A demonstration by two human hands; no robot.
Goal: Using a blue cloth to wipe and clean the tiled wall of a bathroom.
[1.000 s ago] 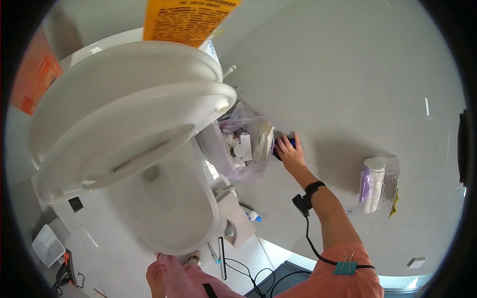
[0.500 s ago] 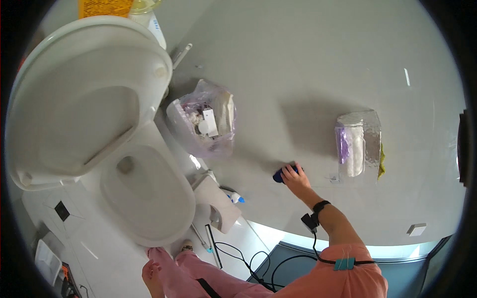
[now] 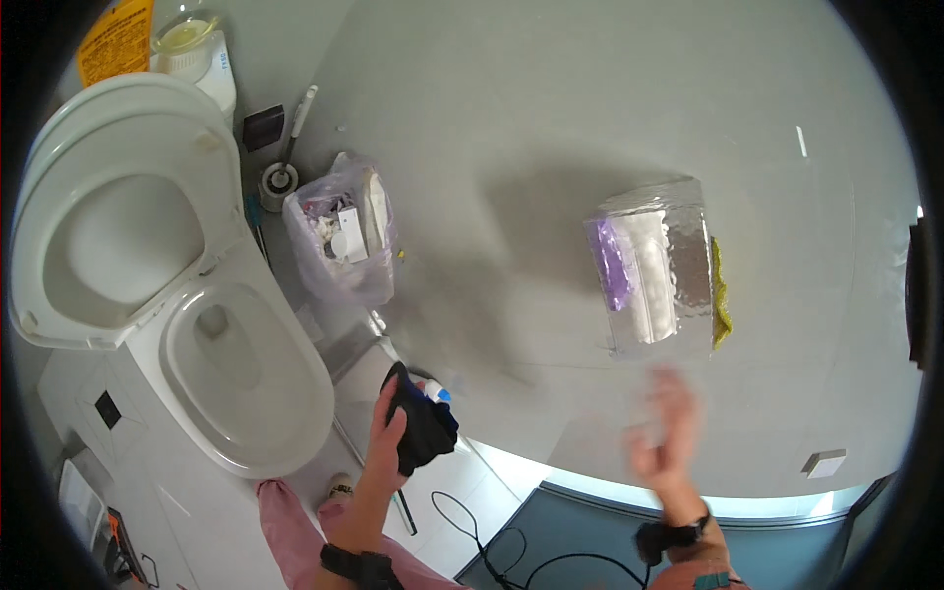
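A bunched black cloth with a blue patch (image 3: 425, 418) is gripped in my left hand (image 3: 382, 438), beside the toilet bowl (image 3: 256, 388). My right hand (image 3: 669, 423) is raised in front of the grey wall, blurred by motion. Its fingers and thumb look spread, with nothing visible between them. Just beyond its fingertips is a clear box (image 3: 691, 270) on the wall, holding a white tissue pack (image 3: 649, 280) and a purple packet (image 3: 615, 264). Something yellow-green (image 3: 722, 295) hangs along the box's right side.
A lined bin (image 3: 344, 280) with rubbish stands right of the toilet, near a toilet brush (image 3: 293, 138). A blue-capped bottle (image 3: 438, 391) lies behind the cloth. Black cables (image 3: 477, 541) trail below. A white wall plate (image 3: 824, 463) is at lower right.
My right hand has left the wall, where it pressed a dark cloth, and moved right and down. My left hand has come up from my leg and now holds dark cloth. The view has shifted.
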